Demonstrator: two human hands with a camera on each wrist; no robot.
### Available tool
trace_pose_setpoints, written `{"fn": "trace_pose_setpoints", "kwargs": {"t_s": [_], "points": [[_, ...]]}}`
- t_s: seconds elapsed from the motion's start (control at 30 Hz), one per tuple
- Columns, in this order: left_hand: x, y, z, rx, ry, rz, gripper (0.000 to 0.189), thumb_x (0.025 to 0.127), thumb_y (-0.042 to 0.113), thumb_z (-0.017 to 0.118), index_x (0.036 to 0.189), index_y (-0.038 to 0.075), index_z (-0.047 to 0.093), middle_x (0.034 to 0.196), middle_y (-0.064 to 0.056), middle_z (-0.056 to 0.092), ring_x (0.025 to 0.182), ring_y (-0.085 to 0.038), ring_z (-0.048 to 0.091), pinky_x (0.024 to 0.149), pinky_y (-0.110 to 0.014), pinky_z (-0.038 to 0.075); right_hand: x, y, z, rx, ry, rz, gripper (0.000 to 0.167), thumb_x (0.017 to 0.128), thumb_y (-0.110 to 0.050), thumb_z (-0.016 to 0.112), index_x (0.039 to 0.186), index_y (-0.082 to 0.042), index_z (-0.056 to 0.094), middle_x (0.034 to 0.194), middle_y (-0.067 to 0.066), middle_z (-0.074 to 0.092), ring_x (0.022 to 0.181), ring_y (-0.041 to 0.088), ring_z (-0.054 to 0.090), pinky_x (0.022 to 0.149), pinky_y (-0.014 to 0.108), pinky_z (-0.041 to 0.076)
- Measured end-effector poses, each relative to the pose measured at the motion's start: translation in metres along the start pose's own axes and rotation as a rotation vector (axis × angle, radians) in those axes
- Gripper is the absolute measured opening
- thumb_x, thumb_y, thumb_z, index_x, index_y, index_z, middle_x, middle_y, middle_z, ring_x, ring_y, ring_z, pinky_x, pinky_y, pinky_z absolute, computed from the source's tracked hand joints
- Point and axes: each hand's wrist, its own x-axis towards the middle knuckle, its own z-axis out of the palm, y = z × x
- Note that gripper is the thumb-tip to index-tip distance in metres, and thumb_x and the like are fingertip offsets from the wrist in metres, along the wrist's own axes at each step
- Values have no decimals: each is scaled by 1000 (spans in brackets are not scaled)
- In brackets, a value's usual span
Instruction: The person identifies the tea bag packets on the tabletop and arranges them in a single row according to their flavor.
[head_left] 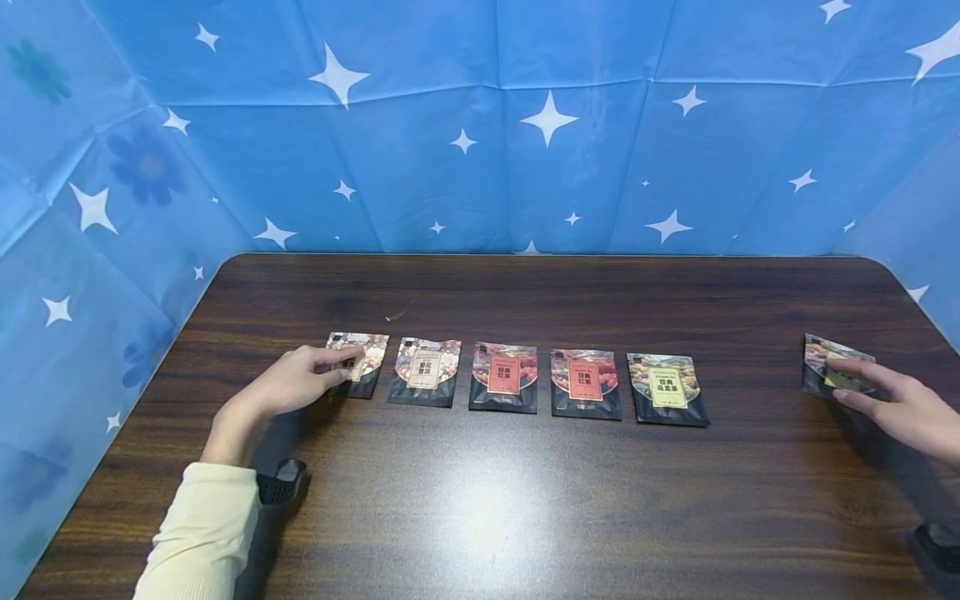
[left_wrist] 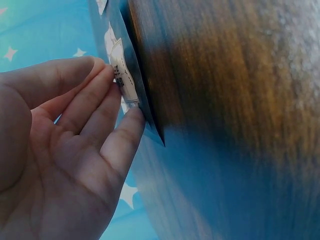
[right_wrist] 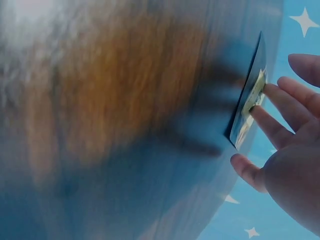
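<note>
My left hand (head_left: 296,379) touches the face of a black tea sachet with a pale floral label (head_left: 369,364) at the left end of a row. The left wrist view shows its fingertips against that sachet (left_wrist: 129,82), fingers fairly straight. Far to the right, my right hand (head_left: 903,408) rests its fingertips on a tea sachet with a yellow-green label (head_left: 817,367), lying apart from the row. In the right wrist view, two extended fingers touch this sachet (right_wrist: 245,120); the thumb and little finger stand off it.
Between the hands lie another pale-labelled sachet (head_left: 425,372), two red-labelled sachets (head_left: 503,377) (head_left: 585,383) and a yellow-green-labelled sachet (head_left: 667,389). The dark wooden table (head_left: 570,292) meets a blue star-patterned cloth (head_left: 420,167) at its far and left sides.
</note>
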Motion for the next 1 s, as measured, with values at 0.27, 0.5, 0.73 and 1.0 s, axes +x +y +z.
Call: {"fn": "trace_pose_setpoints", "kwargs": {"t_s": [0.27,0.5,0.73,1.0], "points": [[0,0,1,-1,7,0,44,96,22,48,138,9,42,138,-21,38,125,-40,32,92,-55,33,-6,-29,-4,38,-113,-36,55,99,-27,41,136,11,27,136,40,16,122,58,10,83,68,23],[1,-1,1,3,7,0,44,96,20,48,138,9,42,138,-22,38,124,-40,34,88,-51,36,-10,-51,-5,53,-179,-54,56,99,-28,42,136,11,28,135,41,17,120,59,12,83,68,22],[1,-1,1,-2,11,-6,43,96,20,48,138,9,43,138,-22,38,126,-41,30,94,-56,30,-11,-62,1,23,-192,-89,53,97,-27,45,136,7,33,133,40,25,118,58,20,82,67,26],[1,-1,1,-8,12,0,43,96,20,48,138,9,43,138,-22,38,125,-42,30,93,-57,30,-13,-76,5,29,-220,-138,52,96,-27,47,136,3,36,134,36,30,117,55,28,81,63,32]]}}
